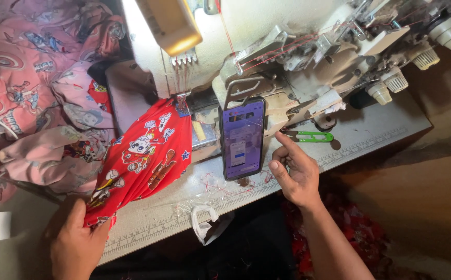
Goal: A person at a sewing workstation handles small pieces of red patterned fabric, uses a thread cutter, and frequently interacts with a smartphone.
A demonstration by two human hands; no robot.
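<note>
My left hand [75,241] grips the lower end of a red cartoon-print cloth [145,155] that runs up under the needles of an industrial sewing machine [267,41]. My right hand [295,173] hovers just right of a smartphone [242,137] with a lit purple screen, which leans upright against the machine. The fingers are curled and the index finger is stretched out near the phone's edge, holding nothing.
Green thread snips [311,137] lie on the machine table [370,129] behind my right hand. Pink printed garments [38,88] are heaped at the left. A white scrap [204,220] hangs off the table's front edge. Red scraps [360,233] litter the floor.
</note>
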